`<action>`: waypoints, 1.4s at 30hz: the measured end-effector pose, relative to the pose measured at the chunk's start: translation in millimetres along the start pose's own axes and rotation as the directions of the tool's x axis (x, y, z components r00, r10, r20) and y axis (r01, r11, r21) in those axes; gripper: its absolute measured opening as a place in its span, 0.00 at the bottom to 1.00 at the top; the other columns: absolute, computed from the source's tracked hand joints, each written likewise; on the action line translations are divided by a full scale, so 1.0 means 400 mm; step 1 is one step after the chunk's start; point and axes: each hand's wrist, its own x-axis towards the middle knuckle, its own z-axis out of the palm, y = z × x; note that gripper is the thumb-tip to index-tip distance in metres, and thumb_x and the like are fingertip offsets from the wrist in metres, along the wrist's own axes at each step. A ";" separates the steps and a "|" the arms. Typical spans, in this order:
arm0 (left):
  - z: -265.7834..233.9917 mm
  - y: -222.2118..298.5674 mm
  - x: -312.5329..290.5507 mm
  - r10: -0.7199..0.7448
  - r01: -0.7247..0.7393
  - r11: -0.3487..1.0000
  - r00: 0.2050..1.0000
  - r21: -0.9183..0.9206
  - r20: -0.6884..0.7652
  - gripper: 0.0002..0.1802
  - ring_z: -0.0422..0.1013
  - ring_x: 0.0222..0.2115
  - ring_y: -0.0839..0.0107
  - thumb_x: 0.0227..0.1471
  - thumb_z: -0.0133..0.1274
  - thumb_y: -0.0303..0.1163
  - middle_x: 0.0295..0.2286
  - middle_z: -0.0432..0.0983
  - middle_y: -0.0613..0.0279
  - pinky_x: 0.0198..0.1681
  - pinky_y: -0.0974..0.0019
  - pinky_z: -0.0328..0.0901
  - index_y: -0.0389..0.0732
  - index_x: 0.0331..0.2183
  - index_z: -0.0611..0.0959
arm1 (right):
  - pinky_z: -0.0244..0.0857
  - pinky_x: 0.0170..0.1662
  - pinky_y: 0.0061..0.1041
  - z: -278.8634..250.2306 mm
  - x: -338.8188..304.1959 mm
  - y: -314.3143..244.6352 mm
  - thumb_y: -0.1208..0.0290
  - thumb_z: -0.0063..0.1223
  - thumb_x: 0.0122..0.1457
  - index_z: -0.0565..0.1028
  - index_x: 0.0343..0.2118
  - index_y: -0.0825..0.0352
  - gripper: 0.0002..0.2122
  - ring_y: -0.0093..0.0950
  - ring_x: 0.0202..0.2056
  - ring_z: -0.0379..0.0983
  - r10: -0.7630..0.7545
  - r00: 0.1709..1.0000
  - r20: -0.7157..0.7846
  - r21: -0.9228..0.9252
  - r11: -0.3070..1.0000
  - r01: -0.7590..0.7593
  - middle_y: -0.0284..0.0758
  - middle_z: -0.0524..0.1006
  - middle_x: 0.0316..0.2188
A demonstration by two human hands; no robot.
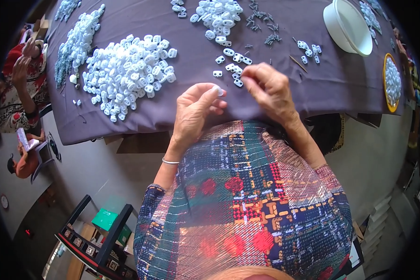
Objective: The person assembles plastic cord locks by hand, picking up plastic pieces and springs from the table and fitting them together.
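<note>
Between the thumb and fingers of my left hand (194,106) is a small white plastic cord lock (218,90), held just over the near edge of the table. My right hand (271,88) is raised to its right, with thumb and forefinger pinched together; whatever sits in that pinch is too small to make out. Just beyond my hands lies a loose cluster of white cord locks (236,69), some showing two holes. A big heap of the same white oval pieces (126,70) spreads to the left of my left hand.
Small dark metal parts (271,38) lie scattered on the dark tablecloth (191,60), near a thin wooden stick (298,64). A white basin (336,28) stands tilted at the far right, above a yellow-rimmed bowl (387,93) of pale pieces. Another person's hands (21,70) show at left.
</note>
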 end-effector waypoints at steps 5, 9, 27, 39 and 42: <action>-0.007 0.003 0.004 0.039 -0.039 0.999 0.999 -0.006 -0.015 0.10 0.72 0.26 0.75 0.51 0.54 0.32 0.31 0.76 0.59 0.29 0.73 0.67 0.37 0.35 0.77 | 0.63 0.28 0.24 -0.047 0.084 0.058 0.80 0.53 0.49 0.74 0.28 0.69 0.03 0.28 0.24 0.70 -0.090 0.987 -0.133 -0.259 0.964 0.053 0.36 0.72 0.24; 0.005 -0.007 0.001 0.126 -0.116 0.987 0.989 0.115 -0.079 0.09 0.72 0.26 0.77 0.50 0.55 0.30 0.28 0.76 0.61 0.29 0.74 0.67 0.36 0.34 0.78 | 0.64 0.30 0.26 -0.048 0.119 0.068 0.78 0.53 0.49 0.73 0.27 0.68 0.03 0.30 0.25 0.70 -0.074 0.997 0.017 -0.354 0.932 0.075 0.36 0.70 0.23; 0.000 0.030 0.092 0.721 -0.391 -0.169 0.577 0.905 0.383 0.12 0.65 0.30 0.63 0.32 0.62 0.27 0.27 0.69 0.63 0.35 0.63 0.61 0.44 0.26 0.80 | 0.64 0.28 0.19 -0.064 0.084 0.030 0.80 0.51 0.50 0.72 0.30 0.68 0.04 0.22 0.24 0.69 -0.006 0.999 0.036 -0.188 0.982 0.013 0.32 0.71 0.25; 0.000 0.007 0.075 0.725 -0.479 0.284 0.675 0.831 0.141 0.08 0.70 0.26 0.68 0.38 0.60 0.23 0.23 0.74 0.63 0.28 0.70 0.64 0.40 0.26 0.79 | 0.67 0.29 0.26 0.058 0.005 0.011 0.84 0.54 0.42 0.73 0.28 0.69 0.08 0.30 0.26 0.70 -0.416 0.906 0.081 -0.123 0.897 0.423 0.35 0.73 0.25; -0.008 0.022 0.045 0.566 -0.414 0.675 0.822 0.611 -0.069 0.05 0.72 0.24 0.75 0.47 0.56 0.24 0.24 0.76 0.63 0.25 0.76 0.65 0.36 0.30 0.78 | 0.67 0.32 0.28 0.083 -0.002 0.027 0.81 0.55 0.41 0.73 0.27 0.67 0.08 0.31 0.30 0.70 -0.438 0.887 0.143 -0.241 0.854 0.461 0.34 0.72 0.28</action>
